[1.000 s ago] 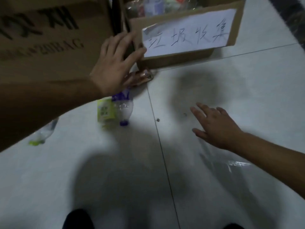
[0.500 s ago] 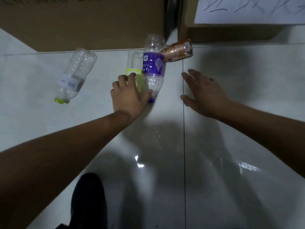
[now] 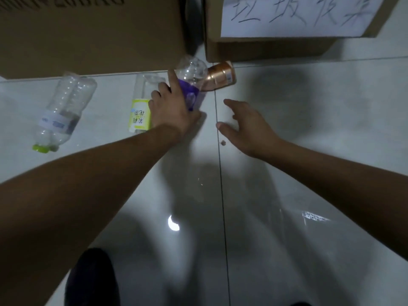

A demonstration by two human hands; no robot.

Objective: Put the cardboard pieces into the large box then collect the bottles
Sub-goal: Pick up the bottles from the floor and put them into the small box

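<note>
The purple bottle (image 3: 192,79) lies on the floor (image 3: 309,151), its clear base toward the gap between the two boxes, with the left hand (image 3: 174,109) wrapped over its labelled middle, fingers curled round it. Its far end touches the copper bottle (image 3: 220,76), which lies tilted at the corner of the labelled box (image 3: 265,48). Just left of the hand lies the yellow bottle (image 3: 142,107), partly covered by the wrist. Further left, well apart, lies the green-capped bottle (image 3: 64,109), its cap toward the camera. The right hand (image 3: 247,124) hovers low over the floor just right of the tile seam (image 3: 221,173), fingers spread and holding nothing. The large box (image 3: 92,34) stands behind the bottles on the left. A white handwritten sign (image 3: 298,16) covers the labelled box's front. A dark shoe (image 3: 90,279) shows at the bottom edge.
</note>
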